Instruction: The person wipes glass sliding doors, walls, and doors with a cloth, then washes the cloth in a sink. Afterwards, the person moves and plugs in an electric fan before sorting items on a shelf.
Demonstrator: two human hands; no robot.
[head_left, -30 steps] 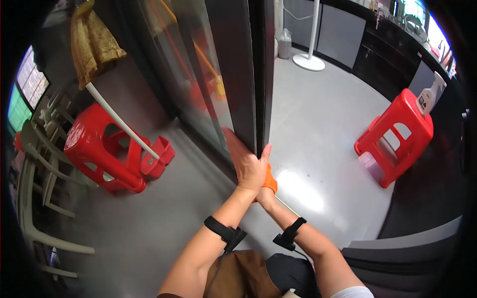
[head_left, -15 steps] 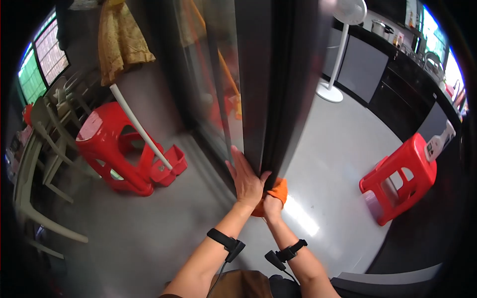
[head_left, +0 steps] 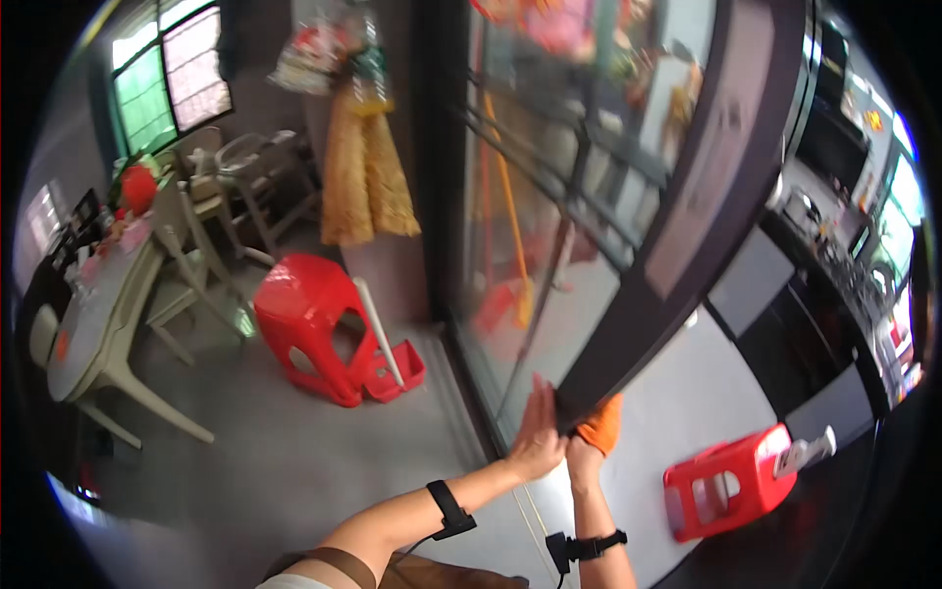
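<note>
My left hand lies with its fingers stretched out against the lower part of a dark door frame. Close beside it, my right hand is closed on an orange cloth, pressed to the other side of the frame's lower end. Part of the cloth is hidden behind the frame and my fingers. Glass fills the door to the left of the frame. A black strap with a small box sits on each forearm.
On the left a red stool stands by a red dustpan with a white handle. Another red stool, at right, has a white spray bottle beside it. Chairs surround a table; a dark kitchen counter runs along the right.
The view has tilted and swung, so the door frame now leans and more of the room's left side shows. Both hands remain low on the frame, the right still holding the orange cloth.
</note>
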